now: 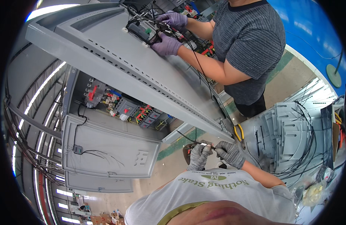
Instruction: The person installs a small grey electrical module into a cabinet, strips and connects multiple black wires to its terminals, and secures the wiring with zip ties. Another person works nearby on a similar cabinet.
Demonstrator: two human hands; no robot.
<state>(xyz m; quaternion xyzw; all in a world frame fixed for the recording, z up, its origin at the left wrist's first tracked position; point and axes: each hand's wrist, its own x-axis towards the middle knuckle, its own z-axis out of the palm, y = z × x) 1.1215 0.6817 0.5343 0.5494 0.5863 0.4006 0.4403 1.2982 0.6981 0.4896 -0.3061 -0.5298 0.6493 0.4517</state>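
Note:
My left hand (198,155), in a grey glove, is closed with fingertips pinched on a thin black cable (187,139) that carries a short white sleeve. Close beside it, my gloved right hand (231,154) is also closed, its thumb and finger gripping the same cable's end. Both hands are in front of my chest, just beyond my shirt. Fine detail between the fingertips is too small to make out. Pliers with yellow handles (238,132) lie just past my right hand, by the lower end of the grey metal door (158,90).
A co-worker in purple gloves (167,44) handles black wiring at the door's far end. An open cabinet with breakers (126,108) stands left, its grey door (109,150) swung out. At right are stacked grey metal plates (293,127) with loose black cables (309,138) draped over them.

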